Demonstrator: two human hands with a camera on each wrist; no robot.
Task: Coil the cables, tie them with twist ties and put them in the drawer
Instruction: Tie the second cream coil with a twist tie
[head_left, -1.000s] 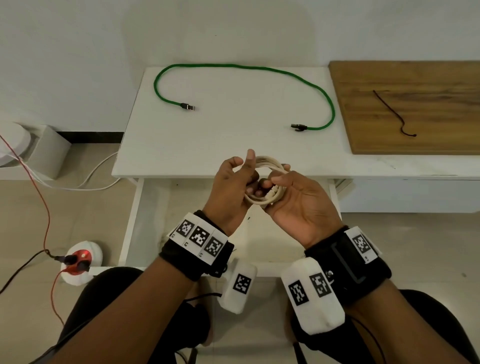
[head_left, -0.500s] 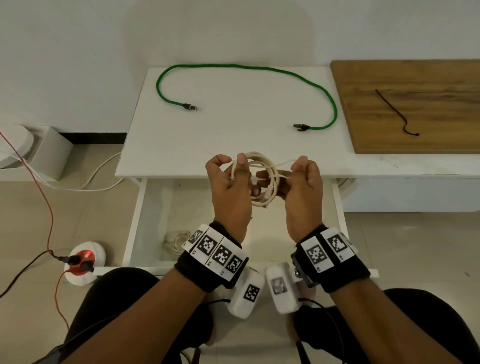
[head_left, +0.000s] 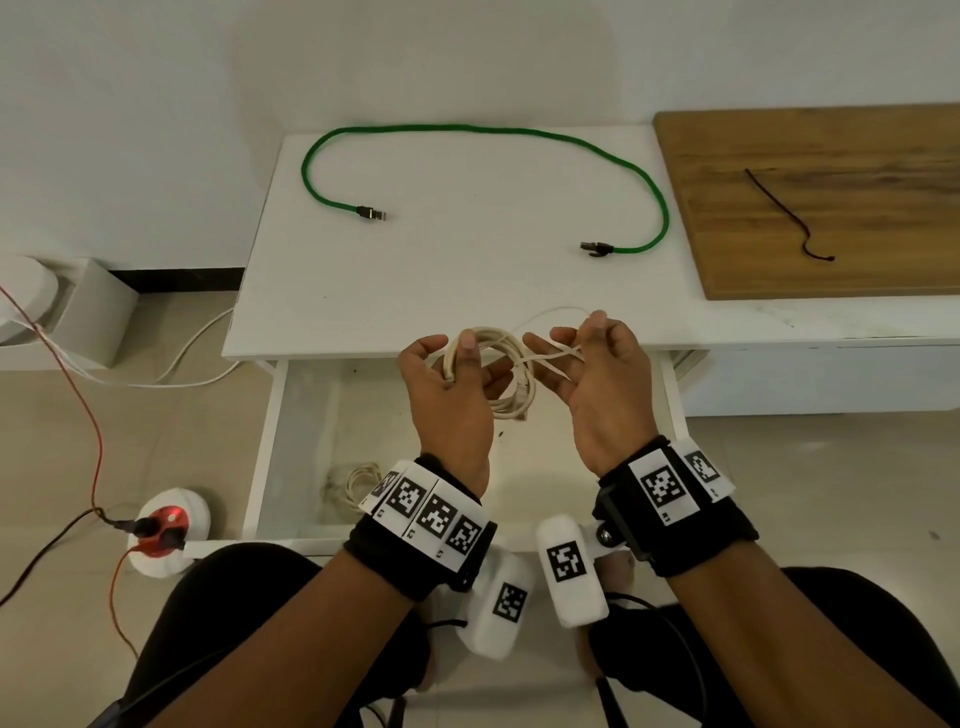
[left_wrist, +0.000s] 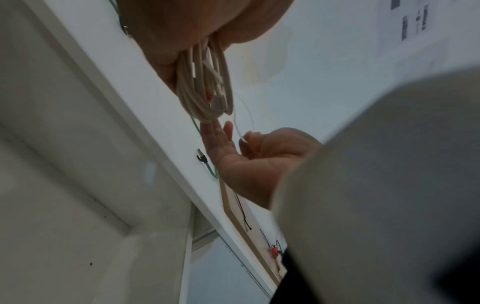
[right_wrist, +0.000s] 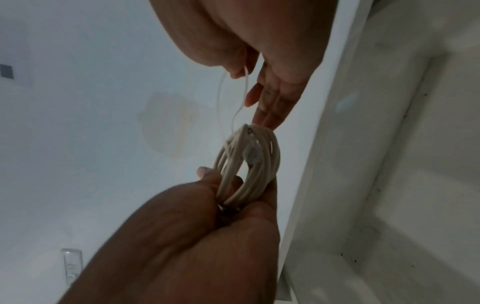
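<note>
**A:** Where was the cable at that point?

**B:** The coiled white cable (head_left: 498, 371) hung above the open drawer (head_left: 306, 415), just in front of the worktop (head_left: 467, 270) edge. The left hand (head_left: 449, 400) held it, thumb pressed over the bundled loops and fingers curled beneath. The right hand (head_left: 597, 379) pinched the thin white twist tie (head_left: 550, 351) between thumb and forefinger, its other fingers stretched toward the coil.

**A:** Was the tie wrapped round it?

**B:** It seemed to be threaded at the coil, with a loop arching up to the pinching fingers. How many turns it had, I could not tell.

**A:** What would have made the step go well?

**B:** In my judgement, the left hand needed to keep the loops squeezed flat, so none sprang loose. The right should have drawn the tie snug against the bundle before twisting its ends close to the cable; slack there would let the coil open up in the drawer.

**A:** And the remaining work?

**B:** The green cable (head_left: 519, 135) lay uncoiled on the worktop, and a dark twist tie (head_left: 779, 208) sat on the wooden board (head_left: 857, 156). Another pale coil (head_left: 363, 478) already lay in the drawer.
</note>
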